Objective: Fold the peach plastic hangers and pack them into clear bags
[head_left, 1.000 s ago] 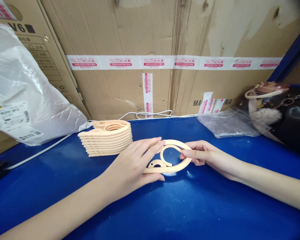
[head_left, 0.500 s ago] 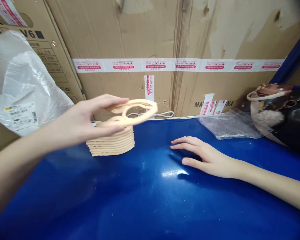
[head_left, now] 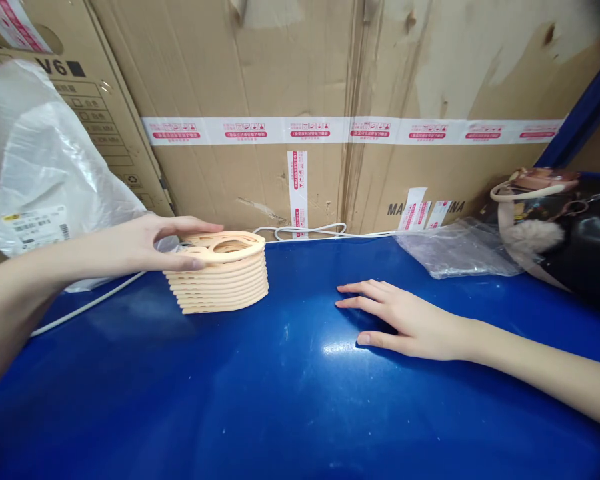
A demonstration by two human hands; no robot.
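On the blue tabletop (head_left: 290, 373) stands a neat stack of flat cream-coloured pieces (head_left: 225, 290). The top cream piece (head_left: 247, 255) has a large rounded opening and curved cut-outs; its exact kind I cannot make out. My left hand (head_left: 170, 247) grips this top piece at its left end, thumb along the near edge and fingers on the far edge. The piece lies level on the stack. My right hand (head_left: 395, 317) rests low over the table, right of the stack, fingers apart and holding nothing.
Large cardboard boxes (head_left: 260, 73) stand behind the table. A white plastic bag (head_left: 45, 160) with a label is at the left. A white cable (head_left: 315, 231) runs along the back edge. A clear plastic bag (head_left: 455, 250) and a dark bag (head_left: 590, 247) lie at the right.
My left hand has come down and left with the cream piece, which was held raised and tilted above the stack and now lies on top. My right hand has barely shifted.
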